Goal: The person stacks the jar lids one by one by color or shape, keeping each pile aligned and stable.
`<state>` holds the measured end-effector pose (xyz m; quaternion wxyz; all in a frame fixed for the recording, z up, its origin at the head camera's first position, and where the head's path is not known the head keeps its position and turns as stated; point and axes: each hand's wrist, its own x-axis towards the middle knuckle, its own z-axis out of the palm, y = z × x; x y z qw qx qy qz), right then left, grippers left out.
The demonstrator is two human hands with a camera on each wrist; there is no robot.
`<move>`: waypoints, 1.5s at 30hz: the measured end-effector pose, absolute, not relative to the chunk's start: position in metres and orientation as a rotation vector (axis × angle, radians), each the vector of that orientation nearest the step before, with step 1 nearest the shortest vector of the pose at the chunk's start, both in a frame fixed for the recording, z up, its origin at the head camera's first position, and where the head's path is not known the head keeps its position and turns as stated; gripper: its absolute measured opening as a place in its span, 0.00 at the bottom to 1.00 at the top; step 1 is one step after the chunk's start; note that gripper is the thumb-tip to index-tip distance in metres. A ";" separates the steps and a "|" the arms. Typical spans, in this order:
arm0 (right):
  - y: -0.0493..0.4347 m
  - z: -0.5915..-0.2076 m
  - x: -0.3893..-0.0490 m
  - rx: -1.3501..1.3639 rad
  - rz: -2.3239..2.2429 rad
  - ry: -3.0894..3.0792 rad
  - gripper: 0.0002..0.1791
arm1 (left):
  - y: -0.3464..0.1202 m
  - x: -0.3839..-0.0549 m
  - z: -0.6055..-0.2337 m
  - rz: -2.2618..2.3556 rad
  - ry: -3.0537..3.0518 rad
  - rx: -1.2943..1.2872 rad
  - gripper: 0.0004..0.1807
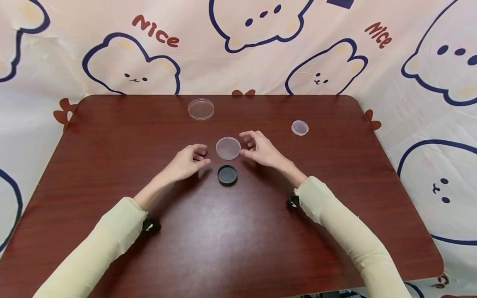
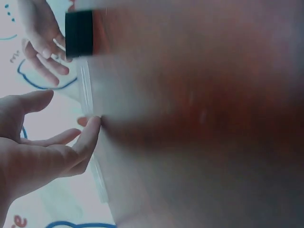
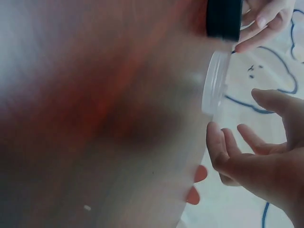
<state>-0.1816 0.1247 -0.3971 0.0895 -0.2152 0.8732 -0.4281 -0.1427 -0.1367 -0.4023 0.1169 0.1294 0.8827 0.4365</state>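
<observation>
A clear round petri dish (image 1: 228, 148) lies flat near the middle of the table. Just in front of it is a black round shallow dish or lid (image 1: 227, 175). My left hand (image 1: 189, 162) hovers left of both, its fingers loosely bent with nothing between them. On the other side, my right hand (image 1: 262, 150) has its fingers spread and relaxed close to the clear dish's right edge; whether it touches cannot be told. The right wrist view shows the clear dish (image 3: 216, 83) edge-on, just beyond the right fingertips, with the black piece (image 3: 224, 19) beside it.
Toward the back edge of the brown table (image 1: 112, 124) lies a larger clear petri dish (image 1: 201, 109). A smaller clear dish (image 1: 299, 128) with a purplish tint sits at the back right. A printed cloth (image 1: 261, 62) hangs behind and around the table.
</observation>
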 end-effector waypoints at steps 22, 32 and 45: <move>0.079 -0.412 -0.270 -0.659 -1.152 2.594 0.26 | -0.149 -0.221 -0.412 1.449 2.771 0.094 0.29; 0.057 -0.410 -0.293 -0.600 -1.102 2.579 0.35 | -0.160 -0.257 -0.415 1.337 2.793 0.063 0.41; 0.022 -0.408 -0.309 -0.538 -1.051 2.606 0.42 | -0.174 -0.286 -0.422 1.179 2.805 0.151 0.49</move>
